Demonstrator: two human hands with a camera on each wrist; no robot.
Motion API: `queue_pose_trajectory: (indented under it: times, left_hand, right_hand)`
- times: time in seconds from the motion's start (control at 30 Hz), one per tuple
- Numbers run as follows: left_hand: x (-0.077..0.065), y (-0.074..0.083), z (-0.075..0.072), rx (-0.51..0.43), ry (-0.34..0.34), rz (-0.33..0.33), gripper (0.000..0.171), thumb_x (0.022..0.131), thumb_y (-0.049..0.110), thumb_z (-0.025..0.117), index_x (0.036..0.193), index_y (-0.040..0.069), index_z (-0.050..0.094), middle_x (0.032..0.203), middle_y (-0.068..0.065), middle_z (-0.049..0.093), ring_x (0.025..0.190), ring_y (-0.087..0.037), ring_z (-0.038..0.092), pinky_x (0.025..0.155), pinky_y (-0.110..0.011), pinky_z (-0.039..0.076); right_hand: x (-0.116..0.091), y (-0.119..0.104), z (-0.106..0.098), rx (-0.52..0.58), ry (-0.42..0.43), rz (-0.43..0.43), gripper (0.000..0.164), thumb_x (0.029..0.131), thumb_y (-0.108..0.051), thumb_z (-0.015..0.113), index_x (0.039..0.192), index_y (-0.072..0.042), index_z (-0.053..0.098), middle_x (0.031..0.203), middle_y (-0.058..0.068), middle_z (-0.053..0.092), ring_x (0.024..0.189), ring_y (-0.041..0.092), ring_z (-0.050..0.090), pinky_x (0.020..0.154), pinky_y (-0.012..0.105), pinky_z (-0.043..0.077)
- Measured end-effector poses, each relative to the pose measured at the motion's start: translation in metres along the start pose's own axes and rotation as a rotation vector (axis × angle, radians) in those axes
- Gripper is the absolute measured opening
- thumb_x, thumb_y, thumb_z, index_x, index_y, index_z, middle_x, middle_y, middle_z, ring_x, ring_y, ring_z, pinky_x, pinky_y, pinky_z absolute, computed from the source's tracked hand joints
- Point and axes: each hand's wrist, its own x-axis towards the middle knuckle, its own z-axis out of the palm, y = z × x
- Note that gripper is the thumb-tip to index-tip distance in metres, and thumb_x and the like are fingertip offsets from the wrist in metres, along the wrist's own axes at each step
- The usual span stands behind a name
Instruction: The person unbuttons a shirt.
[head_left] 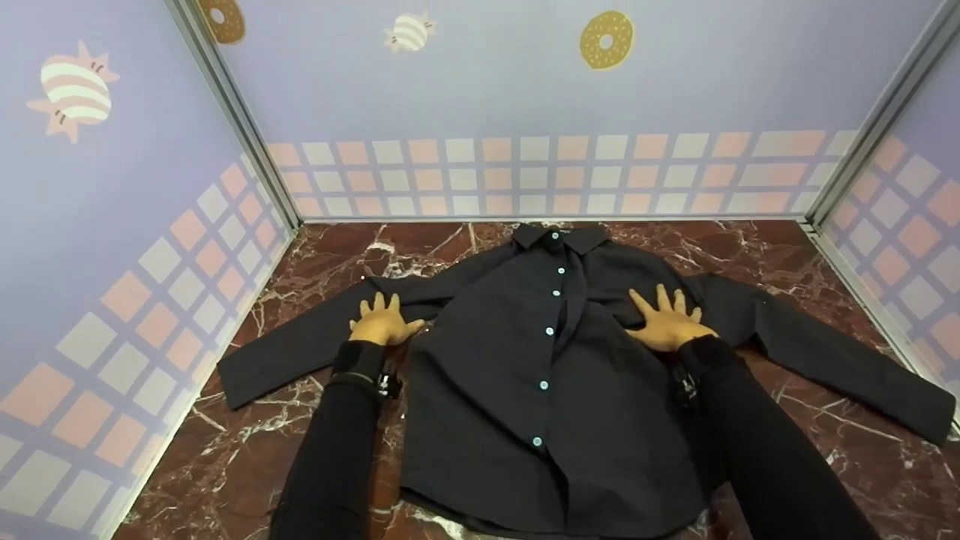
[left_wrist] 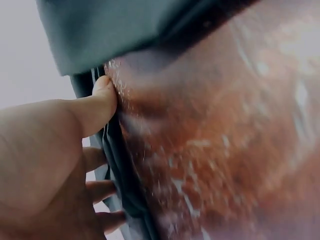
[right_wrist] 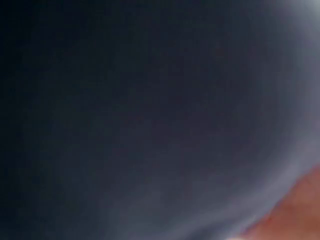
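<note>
A black button-up shirt lies front up on the marbled table, its collar at the far side and both sleeves spread outward. My left hand rests on the left-side sleeve near the underarm, fingers spread. In the left wrist view, the thumb lies along the edge of the dark sleeve cloth. On the other side, my right hand presses on the shirt's chest beside the right-side armpit, fingers fanned out. Dark cloth fills most of the right wrist view, blurred.
Reddish-brown marbled table shows around the shirt. Patterned panels stand on three sides: a back wall, a left wall and a right wall. The right-side cuff reaches close to the right wall.
</note>
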Motion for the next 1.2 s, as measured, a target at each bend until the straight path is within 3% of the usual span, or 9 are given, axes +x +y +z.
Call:
queue_pose_trajectory:
  times: [0.13,0.27,0.4,0.5,0.67,0.77,0.93,1.03,1.2]
  left_hand:
    - [0.012,0.009,0.008,-0.042,0.050,-0.075,0.096,0.108,0.060,0.048,0.171,0.008,-0.003,0.175,-0.029,-0.005,0.159,-0.054,-0.008,0.122,-0.077,0.008]
    - [0.018,0.024,0.014,-0.015,0.234,-0.118,0.101,0.106,0.053,0.059,0.171,0.005,-0.002,0.173,-0.034,0.001,0.158,-0.059,0.002,0.118,-0.081,0.015]
    - [0.007,0.053,0.016,0.105,0.519,0.012,0.069,0.103,0.028,0.066,0.158,-0.005,0.041,0.160,-0.034,0.039,0.147,-0.056,0.038,0.111,-0.073,0.039]
    - [-0.006,0.073,0.018,0.111,0.517,0.124,0.049,0.104,0.031,0.065,0.137,-0.005,0.064,0.139,-0.027,0.060,0.129,-0.048,0.058,0.101,-0.063,0.050]
    - [-0.020,0.085,0.022,0.076,0.288,0.106,0.063,0.104,0.051,0.066,0.141,-0.001,0.062,0.135,-0.024,0.066,0.120,-0.043,0.067,0.097,-0.057,0.056]
    - [-0.019,0.078,0.024,-0.001,0.238,0.130,0.063,0.105,0.040,0.069,0.150,-0.001,0.053,0.142,-0.027,0.063,0.126,-0.044,0.065,0.103,-0.056,0.054]
    - [-0.019,0.061,0.018,-0.303,0.249,0.218,0.053,0.106,0.020,0.068,0.151,0.000,0.049,0.148,-0.031,0.057,0.135,-0.046,0.058,0.112,-0.054,0.046]
    - [-0.021,0.054,0.014,-0.367,0.290,0.242,0.048,0.104,0.014,0.070,0.146,0.003,0.052,0.145,-0.030,0.059,0.133,-0.046,0.058,0.111,-0.054,0.046]
    - [-0.022,0.050,0.016,-0.238,0.217,0.241,0.054,0.103,0.019,0.072,0.151,0.005,0.051,0.148,-0.028,0.059,0.134,-0.045,0.058,0.110,-0.055,0.047]
  right_hand:
    - [0.013,0.011,-0.002,0.016,0.025,-0.006,0.132,0.078,-0.104,0.036,0.173,-0.018,0.002,0.170,0.035,-0.016,0.151,0.065,-0.020,0.111,0.086,-0.013]
    - [0.007,-0.008,-0.005,-0.049,0.212,-0.034,0.112,0.095,-0.080,0.054,0.172,-0.011,0.009,0.171,0.038,-0.006,0.153,0.067,-0.008,0.114,0.085,-0.004]
    - [-0.006,-0.044,0.002,-0.169,0.585,-0.141,0.088,0.091,-0.027,0.078,0.164,-0.001,0.035,0.165,0.040,0.024,0.146,0.069,0.025,0.112,0.083,0.025]
    - [-0.020,-0.072,0.006,-0.198,0.703,-0.200,0.067,0.087,-0.008,0.075,0.149,0.005,0.053,0.144,0.040,0.048,0.125,0.065,0.051,0.095,0.076,0.046]
    - [-0.045,-0.091,0.012,-0.123,0.483,-0.072,0.063,0.107,-0.038,0.063,0.146,0.010,0.050,0.123,0.039,0.063,0.104,0.059,0.066,0.083,0.069,0.054]
    - [-0.052,-0.086,0.012,-0.011,0.364,-0.087,0.066,0.109,-0.028,0.060,0.155,0.013,0.037,0.119,0.040,0.067,0.102,0.053,0.070,0.084,0.061,0.056]
    - [-0.063,-0.075,0.003,0.699,0.133,-0.173,0.077,0.104,-0.004,0.055,0.168,0.003,0.013,0.134,0.028,0.057,0.110,0.029,0.065,0.093,0.038,0.053]
    - [-0.070,-0.071,0.004,0.995,0.044,-0.121,0.079,0.105,-0.008,0.057,0.170,-0.005,0.013,0.110,0.010,0.058,0.085,0.012,0.063,0.076,0.025,0.053]
    - [-0.075,-0.064,0.019,0.956,-0.171,-0.122,0.075,0.108,-0.014,0.059,0.166,0.001,0.014,0.090,0.007,0.059,0.061,0.012,0.065,0.058,0.028,0.057]
